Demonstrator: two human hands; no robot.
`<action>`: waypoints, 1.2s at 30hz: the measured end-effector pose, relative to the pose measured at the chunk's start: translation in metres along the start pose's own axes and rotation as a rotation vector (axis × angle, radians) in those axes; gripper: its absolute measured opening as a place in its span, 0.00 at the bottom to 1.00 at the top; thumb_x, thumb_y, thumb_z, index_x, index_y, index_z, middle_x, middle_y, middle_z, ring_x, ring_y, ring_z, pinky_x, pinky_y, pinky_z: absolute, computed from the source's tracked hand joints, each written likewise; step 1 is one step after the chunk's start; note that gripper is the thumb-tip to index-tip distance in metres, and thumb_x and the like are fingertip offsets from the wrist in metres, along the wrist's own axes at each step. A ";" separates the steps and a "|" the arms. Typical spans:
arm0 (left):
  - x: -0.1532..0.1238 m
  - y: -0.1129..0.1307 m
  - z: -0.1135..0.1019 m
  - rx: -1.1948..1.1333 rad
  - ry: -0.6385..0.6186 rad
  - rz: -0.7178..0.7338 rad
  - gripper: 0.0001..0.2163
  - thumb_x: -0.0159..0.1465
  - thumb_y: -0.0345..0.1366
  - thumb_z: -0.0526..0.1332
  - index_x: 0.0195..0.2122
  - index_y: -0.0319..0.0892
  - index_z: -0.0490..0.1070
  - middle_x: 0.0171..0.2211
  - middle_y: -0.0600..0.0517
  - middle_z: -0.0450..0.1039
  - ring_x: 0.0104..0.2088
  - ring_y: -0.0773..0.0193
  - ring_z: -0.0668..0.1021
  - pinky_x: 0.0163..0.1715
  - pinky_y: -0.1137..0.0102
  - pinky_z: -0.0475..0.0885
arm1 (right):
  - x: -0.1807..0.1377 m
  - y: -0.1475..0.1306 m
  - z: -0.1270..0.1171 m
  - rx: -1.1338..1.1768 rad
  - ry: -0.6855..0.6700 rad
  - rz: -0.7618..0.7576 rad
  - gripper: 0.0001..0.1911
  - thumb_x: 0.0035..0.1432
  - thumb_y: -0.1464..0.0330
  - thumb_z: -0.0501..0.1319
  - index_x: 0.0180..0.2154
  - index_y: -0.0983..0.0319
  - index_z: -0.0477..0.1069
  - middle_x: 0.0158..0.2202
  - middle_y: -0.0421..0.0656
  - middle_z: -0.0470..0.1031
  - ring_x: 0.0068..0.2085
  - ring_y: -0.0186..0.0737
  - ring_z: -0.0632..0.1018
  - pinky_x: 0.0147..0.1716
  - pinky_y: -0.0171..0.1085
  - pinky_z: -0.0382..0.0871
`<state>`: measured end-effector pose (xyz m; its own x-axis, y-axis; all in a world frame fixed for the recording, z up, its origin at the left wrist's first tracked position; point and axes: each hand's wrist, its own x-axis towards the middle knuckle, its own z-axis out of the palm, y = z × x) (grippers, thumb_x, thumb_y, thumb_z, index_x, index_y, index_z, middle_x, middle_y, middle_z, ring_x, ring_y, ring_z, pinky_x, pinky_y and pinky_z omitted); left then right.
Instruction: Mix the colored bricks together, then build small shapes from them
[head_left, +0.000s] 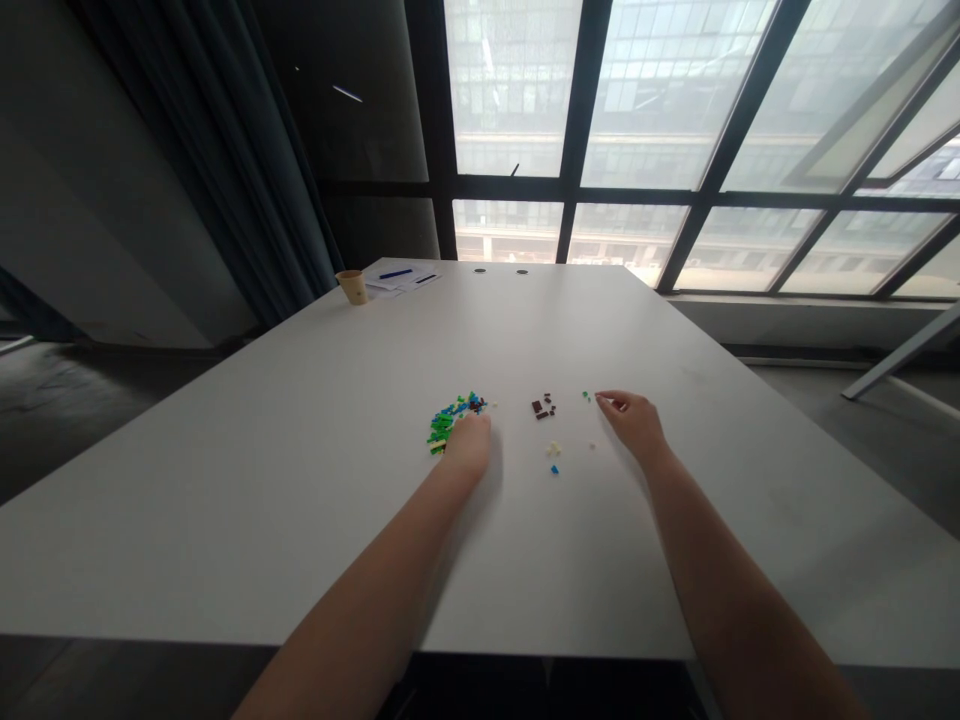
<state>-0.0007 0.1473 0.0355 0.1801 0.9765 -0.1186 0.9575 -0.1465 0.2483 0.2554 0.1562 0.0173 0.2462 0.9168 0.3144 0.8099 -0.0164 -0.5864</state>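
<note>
A heap of small green and blue bricks (pixel 448 418) lies on the white table (pixel 300 450). My left hand (pixel 469 445) rests on the heap's right side with its fingers curled down into the bricks. My right hand (pixel 634 418) lies further right, its fingertips pinched together on a tiny pale piece next to a small green brick (pixel 586 395). Between the hands sit several dark brown bricks (pixel 543 406), a few pale pieces (pixel 554 449) and one blue brick (pixel 555 469).
A paper cup (pixel 353 286) stands at the table's far left corner beside papers with a blue pen (pixel 396 274). Two round cable holes (pixel 500 271) sit near the far edge. Large windows fill the wall behind; a dark curtain hangs at left.
</note>
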 end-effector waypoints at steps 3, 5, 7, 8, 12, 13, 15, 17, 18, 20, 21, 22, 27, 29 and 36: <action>0.001 -0.001 0.003 -0.019 0.021 0.001 0.10 0.52 0.21 0.51 0.31 0.34 0.69 0.32 0.40 0.70 0.34 0.58 0.72 0.35 0.68 0.63 | 0.001 0.012 -0.011 -0.025 -0.011 0.028 0.16 0.49 0.60 0.55 0.32 0.62 0.77 0.20 0.41 0.71 0.23 0.35 0.69 0.26 0.32 0.59; 0.002 -0.002 0.004 -0.047 0.074 0.006 0.11 0.53 0.21 0.50 0.31 0.34 0.69 0.32 0.41 0.70 0.35 0.58 0.72 0.36 0.67 0.64 | 0.001 0.015 -0.012 -0.048 -0.016 0.028 0.16 0.49 0.60 0.55 0.31 0.62 0.77 0.20 0.41 0.71 0.24 0.35 0.69 0.26 0.32 0.59; 0.005 -0.001 0.004 -0.154 0.147 0.039 0.11 0.53 0.20 0.49 0.31 0.36 0.69 0.32 0.43 0.70 0.35 0.60 0.72 0.38 0.67 0.64 | 0.001 0.014 -0.011 -0.057 -0.018 0.022 0.16 0.49 0.61 0.55 0.31 0.62 0.76 0.21 0.41 0.71 0.24 0.35 0.69 0.25 0.32 0.59; 0.006 0.000 0.005 -0.251 0.174 0.064 0.11 0.54 0.20 0.49 0.30 0.37 0.68 0.32 0.44 0.70 0.35 0.61 0.72 0.39 0.67 0.64 | 0.001 0.012 -0.010 -0.053 -0.023 0.016 0.15 0.49 0.61 0.55 0.31 0.63 0.76 0.21 0.41 0.71 0.24 0.35 0.69 0.25 0.32 0.58; 0.008 0.010 0.006 -0.966 0.071 0.066 0.06 0.54 0.23 0.56 0.32 0.39 0.66 0.27 0.52 0.68 0.30 0.67 0.73 0.36 0.70 0.68 | -0.006 -0.007 -0.003 0.028 -0.067 -0.096 0.14 0.50 0.62 0.55 0.30 0.63 0.76 0.19 0.40 0.68 0.22 0.34 0.68 0.25 0.32 0.58; 0.008 0.013 0.006 -1.184 0.006 0.029 0.06 0.54 0.24 0.57 0.33 0.39 0.65 0.27 0.52 0.68 0.30 0.69 0.73 0.36 0.71 0.69 | -0.009 -0.013 -0.002 0.063 -0.077 -0.150 0.13 0.51 0.63 0.55 0.29 0.63 0.76 0.19 0.40 0.68 0.22 0.33 0.67 0.25 0.32 0.58; 0.008 0.019 0.008 -1.553 -0.128 -0.055 0.08 0.53 0.24 0.59 0.34 0.39 0.64 0.27 0.53 0.68 0.30 0.70 0.74 0.35 0.74 0.70 | -0.015 -0.026 0.000 0.144 -0.091 -0.272 0.12 0.52 0.64 0.55 0.30 0.62 0.75 0.19 0.39 0.67 0.23 0.33 0.66 0.26 0.32 0.59; 0.007 0.024 0.009 -1.774 -0.225 -0.126 0.10 0.52 0.23 0.61 0.34 0.38 0.64 0.29 0.53 0.70 0.30 0.71 0.75 0.34 0.77 0.70 | -0.023 -0.038 0.001 0.222 -0.099 -0.372 0.11 0.53 0.65 0.54 0.31 0.62 0.75 0.20 0.39 0.66 0.23 0.32 0.66 0.26 0.31 0.59; 0.006 0.025 0.010 -1.841 -0.260 -0.155 0.10 0.51 0.22 0.61 0.34 0.38 0.64 0.29 0.52 0.70 0.30 0.72 0.75 0.34 0.77 0.70 | -0.026 -0.043 0.002 0.258 -0.103 -0.410 0.11 0.53 0.66 0.54 0.32 0.62 0.74 0.20 0.39 0.65 0.23 0.32 0.65 0.26 0.31 0.59; 0.005 0.027 0.011 -1.918 -0.316 -0.199 0.11 0.51 0.21 0.61 0.34 0.37 0.65 0.29 0.52 0.70 0.30 0.72 0.75 0.33 0.78 0.70 | -0.032 -0.050 0.003 0.318 -0.115 -0.466 0.10 0.54 0.67 0.55 0.33 0.62 0.74 0.21 0.38 0.65 0.23 0.31 0.65 0.26 0.31 0.59; 0.005 0.027 0.012 -1.937 -0.337 -0.212 0.10 0.52 0.20 0.61 0.34 0.37 0.65 0.29 0.51 0.70 0.30 0.72 0.75 0.33 0.78 0.70 | -0.034 -0.053 0.004 0.339 -0.127 -0.487 0.10 0.53 0.68 0.55 0.34 0.61 0.74 0.22 0.38 0.65 0.24 0.31 0.65 0.26 0.31 0.59; 0.005 0.027 0.012 -1.949 -0.352 -0.219 0.10 0.52 0.20 0.61 0.33 0.37 0.65 0.29 0.51 0.70 0.30 0.72 0.75 0.33 0.78 0.71 | -0.036 -0.055 0.005 0.352 -0.141 -0.503 0.09 0.53 0.69 0.56 0.34 0.61 0.74 0.22 0.38 0.65 0.24 0.31 0.65 0.26 0.31 0.60; 0.003 0.028 0.012 -1.945 -0.392 -0.193 0.08 0.53 0.22 0.61 0.33 0.37 0.66 0.28 0.52 0.69 0.31 0.73 0.75 0.36 0.78 0.70 | -0.039 -0.057 0.009 0.345 -0.174 -0.534 0.09 0.52 0.69 0.58 0.36 0.59 0.74 0.25 0.39 0.67 0.26 0.32 0.66 0.30 0.32 0.62; 0.002 0.028 0.011 -1.924 -0.396 -0.178 0.07 0.53 0.23 0.62 0.32 0.37 0.66 0.28 0.53 0.69 0.30 0.74 0.74 0.35 0.78 0.70 | -0.040 -0.058 0.010 0.345 -0.161 -0.540 0.08 0.52 0.68 0.59 0.36 0.59 0.74 0.25 0.39 0.67 0.28 0.33 0.67 0.30 0.33 0.62; 0.000 0.029 0.012 -1.853 -0.424 -0.126 0.07 0.52 0.26 0.63 0.32 0.36 0.67 0.28 0.53 0.69 0.29 0.74 0.73 0.34 0.78 0.69 | -0.044 -0.062 0.014 0.331 -0.124 -0.548 0.06 0.52 0.67 0.60 0.34 0.58 0.74 0.24 0.40 0.67 0.30 0.35 0.69 0.33 0.34 0.62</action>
<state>0.0302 0.1416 0.0313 0.4491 0.8268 -0.3387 -0.3907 0.5227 0.7578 0.1871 0.1225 0.0294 -0.2352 0.7972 0.5560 0.5890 0.5720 -0.5709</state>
